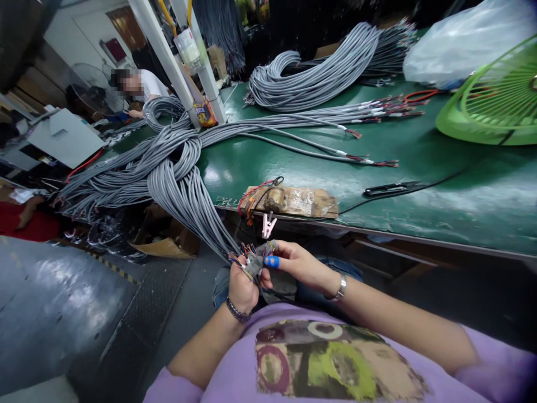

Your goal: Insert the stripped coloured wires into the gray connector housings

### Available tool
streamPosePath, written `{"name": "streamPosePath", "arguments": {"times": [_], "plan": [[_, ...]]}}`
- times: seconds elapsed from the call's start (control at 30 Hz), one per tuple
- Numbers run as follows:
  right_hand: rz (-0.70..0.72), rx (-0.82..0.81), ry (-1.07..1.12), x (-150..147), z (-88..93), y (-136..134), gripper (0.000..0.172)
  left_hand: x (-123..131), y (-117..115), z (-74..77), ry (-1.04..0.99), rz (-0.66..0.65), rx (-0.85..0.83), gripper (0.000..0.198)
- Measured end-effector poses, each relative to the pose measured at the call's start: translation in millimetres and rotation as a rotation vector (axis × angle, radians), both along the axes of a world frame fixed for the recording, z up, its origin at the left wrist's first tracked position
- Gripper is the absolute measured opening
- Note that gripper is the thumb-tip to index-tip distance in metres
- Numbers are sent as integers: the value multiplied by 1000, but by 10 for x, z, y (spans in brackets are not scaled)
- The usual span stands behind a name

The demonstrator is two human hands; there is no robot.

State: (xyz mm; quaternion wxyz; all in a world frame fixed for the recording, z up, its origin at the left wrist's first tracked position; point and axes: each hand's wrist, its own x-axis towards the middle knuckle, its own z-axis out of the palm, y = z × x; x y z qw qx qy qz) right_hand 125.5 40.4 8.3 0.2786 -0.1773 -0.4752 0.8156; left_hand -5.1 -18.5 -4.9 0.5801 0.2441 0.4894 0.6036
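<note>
My left hand (pixel 244 290), with a dark beaded bracelet at its wrist, is closed around the ends of grey cables (pixel 197 204) close to my lap. Thin coloured wires (pixel 248 249) fan out of the cable ends above its fingers. My right hand (pixel 293 262) meets it from the right, thumb and fingers pinched together at these wires; blue tape (pixel 272 261) wraps its thumb. Grey material (pixel 253 266) covers part of the fingertips, and the exact wire between them is hidden. Just above the hands, a pink clip (pixel 268 225) hangs at the table edge.
On the green table (pixel 268 159) lie a wooden block (pixel 312 202) with leads, black snips (pixel 390 189), a coiled cable bundle (pixel 314 84) and a green fan (pixel 495 106). A white post (pixel 168 50) rises behind. A person (pixel 140 87) sits at the far left. A cardboard box (pixel 168 240) stands below.
</note>
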Motion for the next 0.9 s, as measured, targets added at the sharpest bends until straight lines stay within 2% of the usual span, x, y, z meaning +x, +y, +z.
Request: {"name": "streamPosePath", "arguments": {"times": [0.07,0.27,0.4,0.53,0.63,0.7,0.8,0.83,0.9], "plan": [[5,2,6,-20,34,-17,29,3,-5,6,11,-47,-17,35],[-131,-52,-115,-59,25,-28,34,-16,-59,-37,165,-117,-10,37],[-209,-28,-212,-49,-11,-19,38,16,-68,-53,238,3,6,37],[-241,132,-156,-7,30,-51,32,61,-20,0,108,132,-56,38],[-298,210,-135,-6,56,-81,28,79,-5,14,52,135,-72,35],[-316,158,-151,-35,42,-86,29,79,-18,-11,81,46,-51,34],[-272,-12,-158,-102,-25,-74,32,61,-47,-65,195,-131,0,31],[-268,-66,-160,-122,-55,-68,34,51,-51,-77,220,-149,13,31],[-295,-148,-179,-142,-112,-56,38,30,-48,-87,208,-100,26,30]]}}
